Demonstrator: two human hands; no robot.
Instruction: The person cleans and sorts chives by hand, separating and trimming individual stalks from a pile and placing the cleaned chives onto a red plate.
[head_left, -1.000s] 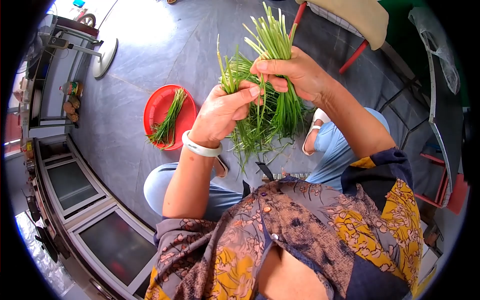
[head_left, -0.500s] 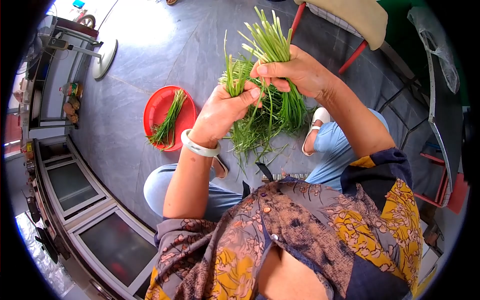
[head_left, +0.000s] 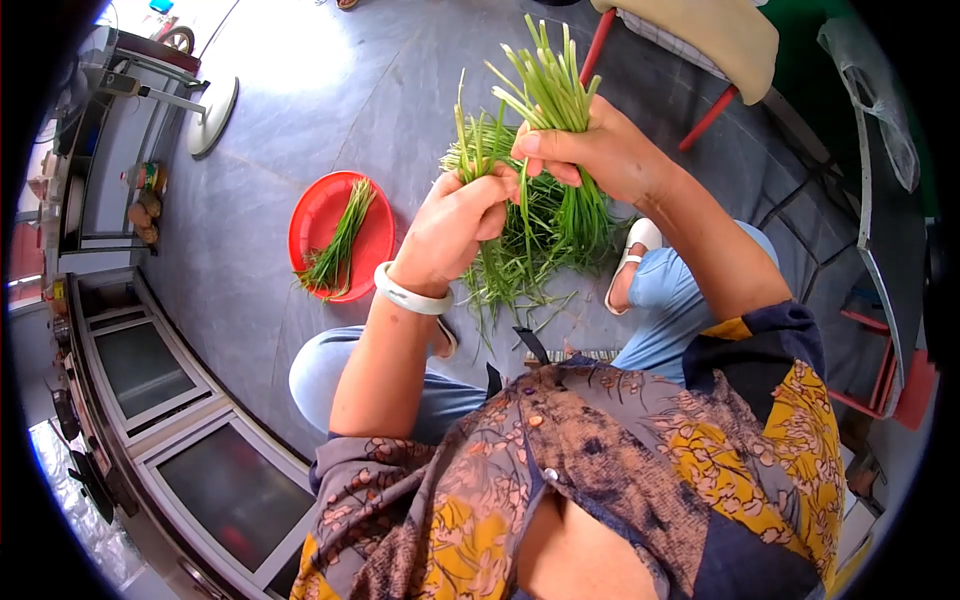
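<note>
My right hand (head_left: 612,158) is closed round a thick bunch of chives (head_left: 548,88). Their pale cut ends point up and away from me, while the green leaves hang below the fist. My left hand (head_left: 448,228), with a white bangle (head_left: 412,292) on its wrist, is closed too. A few chive stalks (head_left: 474,150) stick up out of it. Its thumb and fingertips are close to the right hand's fingers. Underneath both hands a loose heap of chives (head_left: 530,250) lies on the floor. A smaller bunch of chives (head_left: 342,238) rests in a red plastic basin (head_left: 376,262) to the left.
Grey tiles (head_left: 250,230) cover the floor. Glass-fronted cabinets (head_left: 230,490) line the left side, and a round fan base (head_left: 212,118) stands farther back. A red-legged chair (head_left: 705,118) with a beige cover is at the upper right. My knees flank the heap.
My left hand has turned slightly and shifted a little right, and fewer stalks show above it. The right hand with its bunch has moved slightly right.
</note>
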